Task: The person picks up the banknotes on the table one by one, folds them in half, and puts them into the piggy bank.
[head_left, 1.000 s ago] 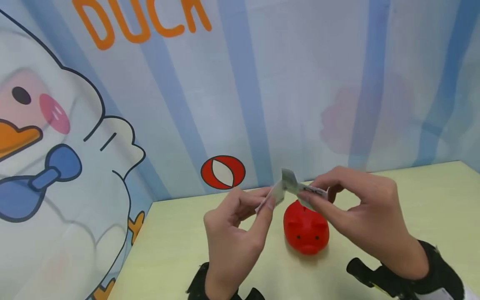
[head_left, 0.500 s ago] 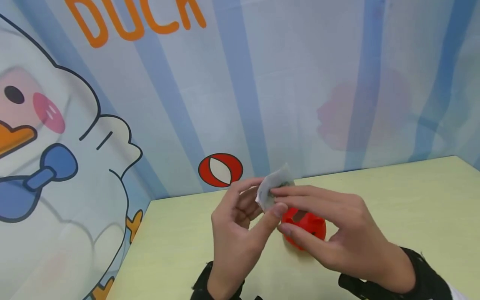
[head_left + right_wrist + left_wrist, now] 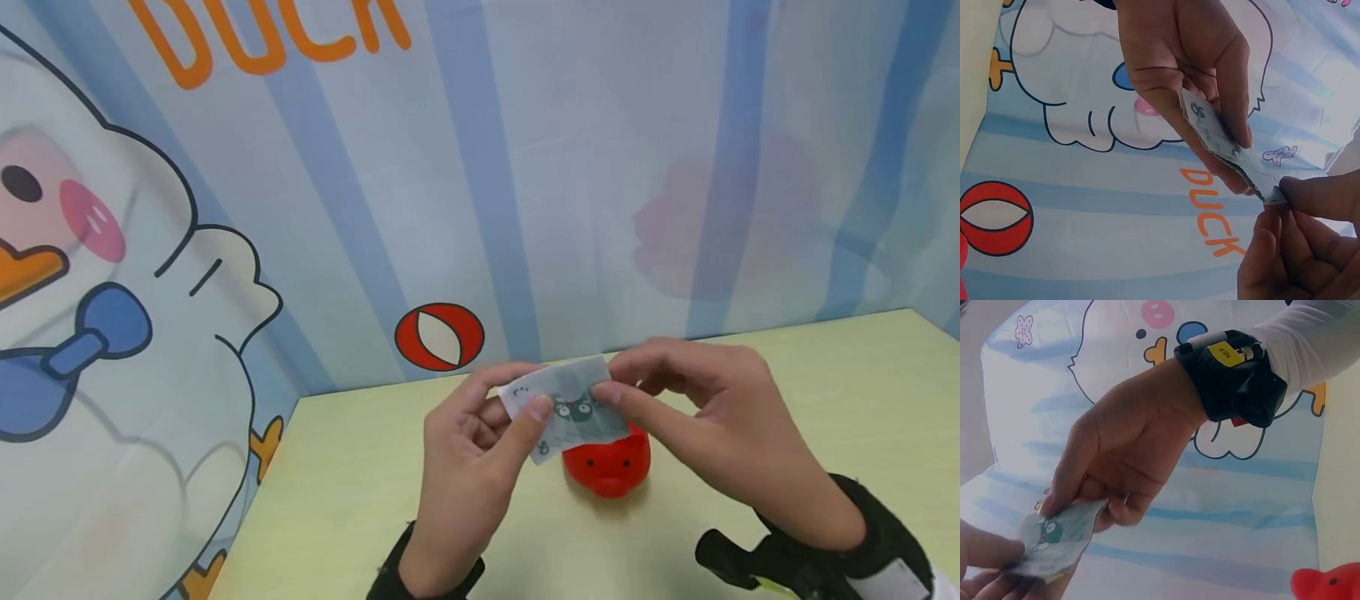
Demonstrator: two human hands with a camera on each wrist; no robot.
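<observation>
A small folded banknote point(image 3: 570, 408) with a green cartoon print is held up just above a red piggy bank point(image 3: 611, 467) that stands on the pale green table point(image 3: 787, 400). My left hand point(image 3: 519, 402) pinches the note's left end between thumb and fingers. The note's right end is pinched by my right hand point(image 3: 615, 379). In the left wrist view the banknote point(image 3: 1054, 540) shows under the right hand point(image 3: 1116, 469), with the piggy bank point(image 3: 1329, 584) at the lower right. In the right wrist view the left hand point(image 3: 1191, 62) holds the banknote point(image 3: 1222, 140).
A cartoon duck backdrop point(image 3: 112, 292) with orange lettering and blue stripes walls the table at the back and left. A red and white ball point(image 3: 439, 337) is printed on it near the table's back edge. Black wrist straps point(image 3: 847, 550) sit on both wrists.
The note was bent into a peak between the hands, then pressed together. Now it is held flat and lower, in front of the piggy bank, and the right hand has moved back right.
</observation>
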